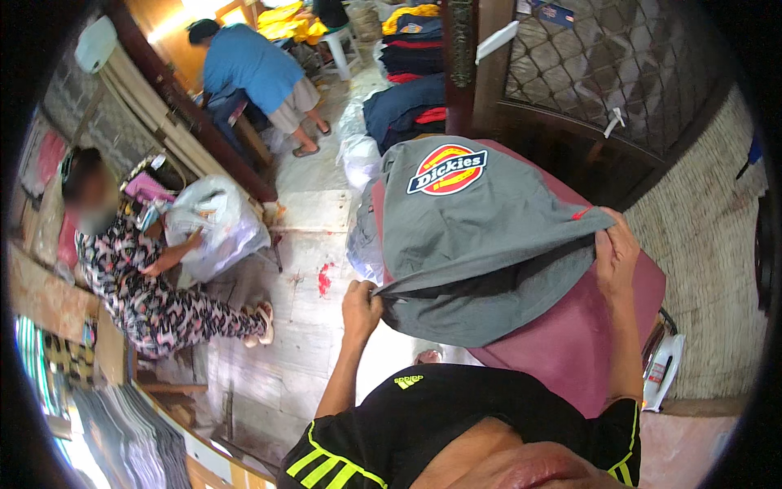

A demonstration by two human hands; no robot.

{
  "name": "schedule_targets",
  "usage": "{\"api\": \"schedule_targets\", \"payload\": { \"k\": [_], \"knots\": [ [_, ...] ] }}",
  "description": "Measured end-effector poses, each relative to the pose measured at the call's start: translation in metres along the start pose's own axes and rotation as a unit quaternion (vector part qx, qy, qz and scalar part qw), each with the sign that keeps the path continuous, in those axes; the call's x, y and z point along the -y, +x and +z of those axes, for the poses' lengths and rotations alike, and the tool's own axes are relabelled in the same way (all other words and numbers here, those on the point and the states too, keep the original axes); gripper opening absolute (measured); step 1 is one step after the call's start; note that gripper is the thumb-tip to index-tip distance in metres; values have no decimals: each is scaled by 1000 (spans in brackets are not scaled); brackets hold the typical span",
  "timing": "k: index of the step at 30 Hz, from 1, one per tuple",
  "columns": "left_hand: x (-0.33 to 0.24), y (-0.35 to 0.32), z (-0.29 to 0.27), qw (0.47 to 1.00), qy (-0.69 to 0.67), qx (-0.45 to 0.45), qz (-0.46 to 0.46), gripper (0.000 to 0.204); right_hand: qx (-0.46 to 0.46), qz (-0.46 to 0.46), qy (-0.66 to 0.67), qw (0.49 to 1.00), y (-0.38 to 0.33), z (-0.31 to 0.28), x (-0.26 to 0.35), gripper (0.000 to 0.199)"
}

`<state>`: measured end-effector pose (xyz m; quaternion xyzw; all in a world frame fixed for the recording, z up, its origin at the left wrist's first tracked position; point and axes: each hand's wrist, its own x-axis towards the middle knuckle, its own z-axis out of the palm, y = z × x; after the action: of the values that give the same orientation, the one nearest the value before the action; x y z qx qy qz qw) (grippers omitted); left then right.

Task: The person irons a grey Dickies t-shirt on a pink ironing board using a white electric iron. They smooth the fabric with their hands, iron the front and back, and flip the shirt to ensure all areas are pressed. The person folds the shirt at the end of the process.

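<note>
Mid-frame, the left hand [362,306] and right hand [617,249] grip opposite ends of a grey cloth [489,224] over a maroon tabletop [562,354].

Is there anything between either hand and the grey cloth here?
Nothing visible. The left hand grips the left end of the grey cloth's near edge, and the right hand grips the right end, directly. The maroon surface lies beneath the cloth, not between.
</note>
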<state>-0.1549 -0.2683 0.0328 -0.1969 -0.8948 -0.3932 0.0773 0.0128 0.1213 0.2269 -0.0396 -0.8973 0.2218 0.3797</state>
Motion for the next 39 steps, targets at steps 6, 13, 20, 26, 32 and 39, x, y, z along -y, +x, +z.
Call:
{"api": "schedule_targets", "payload": {
  "k": [6,13,20,26,32,39],
  "knots": [
    [-10,-49,-85,972,-172,-133,-89,12,11,-104,-55,993,39,36,-20,33],
    [-53,-125,-246,822,-179,-539,36,33,-10,-407,37,912,115,13,51,28],
    [-65,-192,-307,810,-123,-562,113,32,183,-390,128,893,113,123,52,38],
    [68,-152,-366,896,83,-435,5,27,208,-405,117,883,130,299,78,42],
    [45,-123,-418,877,282,-389,-16,43,71,-310,158,935,205,271,159,51],
    [24,-135,-374,909,268,-320,-12,48,206,-198,487,825,81,330,197,40]
  ]
}}
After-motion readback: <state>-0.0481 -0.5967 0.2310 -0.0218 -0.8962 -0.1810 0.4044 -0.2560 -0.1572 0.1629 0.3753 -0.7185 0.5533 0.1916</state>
